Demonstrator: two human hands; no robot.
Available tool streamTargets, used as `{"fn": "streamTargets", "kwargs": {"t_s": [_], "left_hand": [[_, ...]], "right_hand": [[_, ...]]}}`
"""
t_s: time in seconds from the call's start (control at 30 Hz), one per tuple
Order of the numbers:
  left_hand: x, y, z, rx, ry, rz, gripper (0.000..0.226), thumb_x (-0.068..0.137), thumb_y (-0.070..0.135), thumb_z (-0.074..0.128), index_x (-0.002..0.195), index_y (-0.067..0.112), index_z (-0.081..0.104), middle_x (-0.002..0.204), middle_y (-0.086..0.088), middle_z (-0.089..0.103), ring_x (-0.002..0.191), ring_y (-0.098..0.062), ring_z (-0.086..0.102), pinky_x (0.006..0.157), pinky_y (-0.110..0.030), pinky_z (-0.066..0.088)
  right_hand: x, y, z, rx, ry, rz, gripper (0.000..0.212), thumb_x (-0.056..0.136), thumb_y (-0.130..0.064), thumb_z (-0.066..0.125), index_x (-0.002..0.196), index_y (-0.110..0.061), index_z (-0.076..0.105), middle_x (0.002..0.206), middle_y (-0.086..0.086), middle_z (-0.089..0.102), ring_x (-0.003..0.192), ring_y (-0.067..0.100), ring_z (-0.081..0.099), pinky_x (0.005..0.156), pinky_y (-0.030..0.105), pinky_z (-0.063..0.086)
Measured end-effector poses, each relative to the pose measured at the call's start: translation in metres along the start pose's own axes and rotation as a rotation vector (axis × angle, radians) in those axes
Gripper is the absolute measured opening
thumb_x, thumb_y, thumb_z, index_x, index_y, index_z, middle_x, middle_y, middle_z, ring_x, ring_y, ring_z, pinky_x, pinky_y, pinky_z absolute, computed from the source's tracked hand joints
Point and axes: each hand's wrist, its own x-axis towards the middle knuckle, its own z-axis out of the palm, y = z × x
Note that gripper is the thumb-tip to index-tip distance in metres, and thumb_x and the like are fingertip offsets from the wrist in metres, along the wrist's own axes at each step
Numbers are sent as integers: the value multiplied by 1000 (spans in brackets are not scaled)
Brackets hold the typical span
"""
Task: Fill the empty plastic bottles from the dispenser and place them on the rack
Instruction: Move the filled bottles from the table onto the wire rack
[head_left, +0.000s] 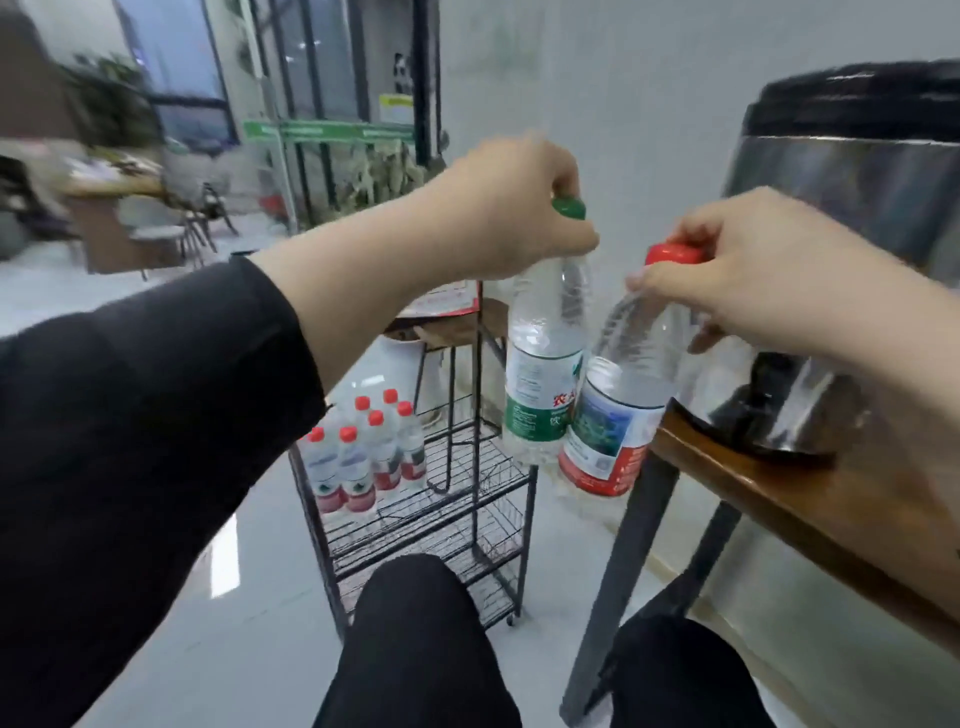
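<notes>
My left hand (511, 208) grips the neck of a clear bottle with a green cap and green label (543, 364), which hangs upright in the air. Beside it, my right hand (748, 265) pinches the top of a red-capped bottle with a blue and red label (618, 405). The two bottles touch at their sides above the floor. Below and to the left stands the black wire rack (467, 509), with several red-capped bottles (363, 447) on its top shelf. At the right the steel dispenser (852, 218) with a black lid sits on a wooden table (810, 499).
My two knees in black trousers (415, 639) are at the bottom of the view. A grey table leg (618, 582) stands between the rack and my right knee. A small stand with a white pot (405, 358) is behind the rack. The floor is glossy and pale.
</notes>
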Motion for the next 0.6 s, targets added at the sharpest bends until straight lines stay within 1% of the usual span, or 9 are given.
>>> {"fn": "streamTargets", "kwargs": {"t_s": [0.07, 0.13, 0.2, 0.23, 0.3, 0.37, 0.47, 0.53, 0.6], "left_hand": [[-11, -41, 1, 43, 4, -65, 25, 92, 41, 70, 103, 20, 67, 83, 12, 58, 70, -4, 53, 64, -18, 44], [-21, -80, 6, 68, -6, -139, 24, 92, 40, 70, 102, 17, 66, 86, 7, 62, 77, -12, 60, 70, -23, 50], [-29, -118, 17, 85, -31, -220, 25, 93, 39, 71, 103, 17, 67, 93, 2, 67, 84, -15, 64, 75, -29, 57], [-32, -137, 25, 89, -41, -258, 23, 93, 38, 71, 103, 18, 67, 95, 2, 68, 85, -15, 65, 73, -28, 57], [-39, -173, 42, 95, -62, -324, 21, 92, 37, 72, 103, 20, 66, 95, 4, 67, 83, -12, 63, 70, -25, 55], [-46, -207, 61, 109, -86, -378, 19, 92, 36, 72, 99, 22, 63, 90, 5, 64, 78, -9, 60, 70, -26, 55], [-55, -252, 93, 118, -146, -446, 19, 93, 35, 73, 94, 24, 58, 89, 4, 63, 76, -8, 58, 67, -23, 52], [-60, -279, 116, 122, -195, -496, 22, 93, 37, 73, 99, 24, 56, 93, 2, 64, 80, -15, 61, 73, -30, 56], [-64, -303, 137, 137, -255, -536, 24, 94, 37, 71, 104, 22, 55, 97, -1, 63, 85, -20, 62, 77, -34, 58]], "right_hand": [[23, -13, 39, 73, -76, -8, 33, 89, -48, 72, 84, -17, 65, 65, 0, 63, 42, 2, 60, 53, 30, 48], [48, -21, 82, 153, -153, -16, 27, 91, -41, 73, 87, -16, 64, 70, 2, 64, 52, 12, 68, 64, 40, 60], [70, -26, 128, 197, -209, -48, 23, 91, -37, 74, 86, -18, 62, 78, 5, 65, 64, 24, 71, 72, 49, 62], [81, -28, 150, 204, -227, -59, 23, 91, -37, 75, 86, -19, 61, 82, 6, 65, 70, 27, 71, 74, 51, 62], [99, -30, 196, 164, -259, -73, 24, 90, -41, 74, 90, -21, 61, 89, 5, 65, 81, 29, 69, 78, 50, 59], [116, -30, 240, 112, -288, -92, 27, 90, -44, 73, 94, -22, 60, 95, 4, 63, 88, 28, 64, 80, 47, 56], [136, -28, 297, 80, -328, -109, 25, 92, -44, 70, 94, -24, 56, 97, 4, 62, 88, 26, 59, 77, 42, 51], [146, -28, 328, 55, -367, -113, 23, 96, -41, 67, 98, -20, 57, 94, 3, 61, 86, 25, 57, 70, 35, 43], [155, -29, 356, 40, -399, -131, 24, 97, -38, 66, 98, -16, 57, 91, 3, 61, 82, 24, 56, 67, 33, 37]]}}
